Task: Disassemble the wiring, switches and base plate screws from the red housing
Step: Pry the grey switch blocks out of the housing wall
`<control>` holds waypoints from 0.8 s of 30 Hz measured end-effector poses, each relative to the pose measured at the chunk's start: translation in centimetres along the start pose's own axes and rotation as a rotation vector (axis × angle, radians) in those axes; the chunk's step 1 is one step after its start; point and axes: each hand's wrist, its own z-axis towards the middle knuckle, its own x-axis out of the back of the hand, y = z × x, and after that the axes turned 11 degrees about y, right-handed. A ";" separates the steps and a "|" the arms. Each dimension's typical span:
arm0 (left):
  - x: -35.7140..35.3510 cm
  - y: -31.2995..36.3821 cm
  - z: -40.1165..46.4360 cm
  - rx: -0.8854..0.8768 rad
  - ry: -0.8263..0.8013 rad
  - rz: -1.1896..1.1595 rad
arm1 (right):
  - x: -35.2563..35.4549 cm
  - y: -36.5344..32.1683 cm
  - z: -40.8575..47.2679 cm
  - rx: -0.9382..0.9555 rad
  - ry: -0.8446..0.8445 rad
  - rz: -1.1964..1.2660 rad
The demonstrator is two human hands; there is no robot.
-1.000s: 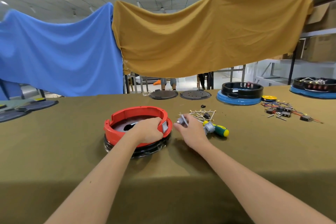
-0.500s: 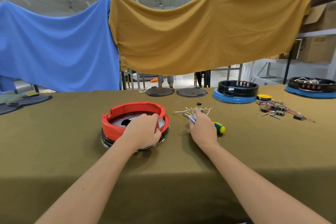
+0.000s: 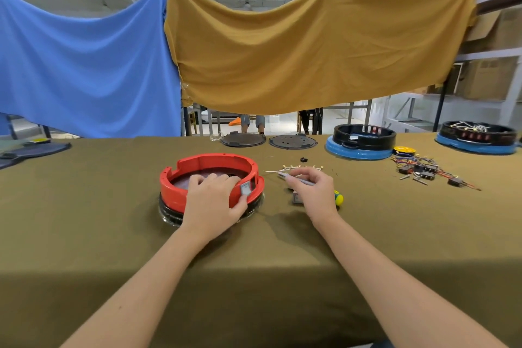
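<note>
The red housing [image 3: 197,167] sits on its black base plate [image 3: 169,207] in the middle of the olive table. My left hand [image 3: 213,202] grips its near rim, fingers curled inside, thumb beside a grey switch [image 3: 245,188] set in the wall. My right hand [image 3: 313,195] curls round a grey rod [image 3: 291,179], apparently the shaft of the screwdriver whose green-yellow handle end [image 3: 339,198] shows behind the hand. A loose grey switch [image 3: 296,197] lies under that hand. White wires with terminals [image 3: 282,169] lie just beyond it.
Two dark round plates [image 3: 243,140] [image 3: 292,141] and two black-and-blue housings [image 3: 361,141] [image 3: 477,137] stand along the far edge. Several switches with coloured wires [image 3: 423,171] and a yellow roll [image 3: 404,150] lie to the right. Dark plates [image 3: 31,150] lie far left.
My right hand moved from beside the housing, where it held a grey switch, over to the screwdriver and closed on the grey rod. My left hand stayed on the rim.
</note>
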 end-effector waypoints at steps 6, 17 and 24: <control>0.2 -2.0 1.1 0.074 -0.127 -0.308 | -0.1 -0.5 -0.3 -0.117 0.006 0.137; -0.4 -0.4 -1.2 0.091 -0.001 -0.218 | -0.1 -0.6 -0.2 -0.234 -0.084 0.310; -0.6 -0.6 -1.2 0.074 -0.007 -0.268 | 0.3 -0.7 0.0 -0.383 -0.103 0.556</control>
